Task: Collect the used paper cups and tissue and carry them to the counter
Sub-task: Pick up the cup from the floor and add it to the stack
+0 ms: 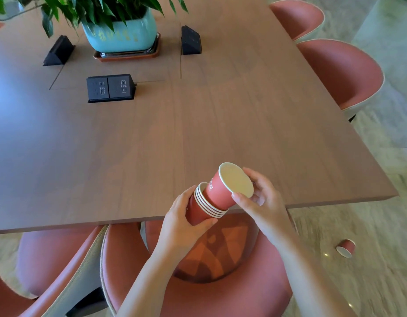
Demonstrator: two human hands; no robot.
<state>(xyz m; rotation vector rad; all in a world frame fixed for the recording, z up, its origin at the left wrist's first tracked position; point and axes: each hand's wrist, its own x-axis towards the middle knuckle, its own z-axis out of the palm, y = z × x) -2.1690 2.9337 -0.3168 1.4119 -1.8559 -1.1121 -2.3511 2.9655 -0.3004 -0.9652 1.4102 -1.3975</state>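
Nesting looks to be the step in hand: your left hand is wrapped around a stack of red paper cups, fingers and thumb curled on its lower wall; your right hand pinches the rim end of one more red paper cup, whose base sits partly inside the top of the stack. You hold the whole bundle tilted just over the near edge of the wooden table, mouths pointing up and away from you. The loose cup is only part-way in; if you let go with the right hand before it is pushed home, I'd expect it to slide out and fall past the table edge onto the red chair below. Tilt further and any dregs could run out; whether the cups are dry I cannot tell. Squeezing hard with the left hand may crush the thin walls and jam the nesting. A stray paper cup lies on its side on the floor, off the table's near right corner, and is easy to leave behind; no tissue is visible on or around the table, so look for it before heading to the counter.
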